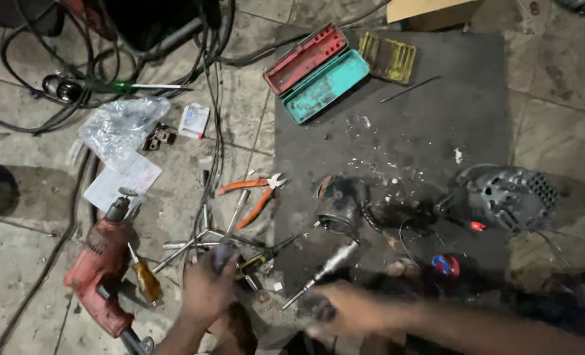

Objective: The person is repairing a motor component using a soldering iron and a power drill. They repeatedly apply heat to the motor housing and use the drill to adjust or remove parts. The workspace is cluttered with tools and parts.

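My left hand (207, 289) is at the bottom centre, closed around a small dark object (224, 252) whose shape is blurred. My right hand (348, 307) reaches in from the right and grips the dark handle of a tool with a metal shaft (328, 266) that points up and right. Both hands hover over the lower left corner of a dark mat (397, 131). Just above the tool's tip a dark round motor part (338, 204) lies on the mat. Beside my left hand are a steel cross wrench (197, 242) and orange-handled pliers (253, 196).
A red power drill (102, 269) and a yellow-handled screwdriver (146, 277) lie left of my hands. A grey finned housing (512, 197) sits at the mat's right. An open red and teal case (315, 72), a plastic bag (121, 128) and black cables (207, 59) lie farther off.
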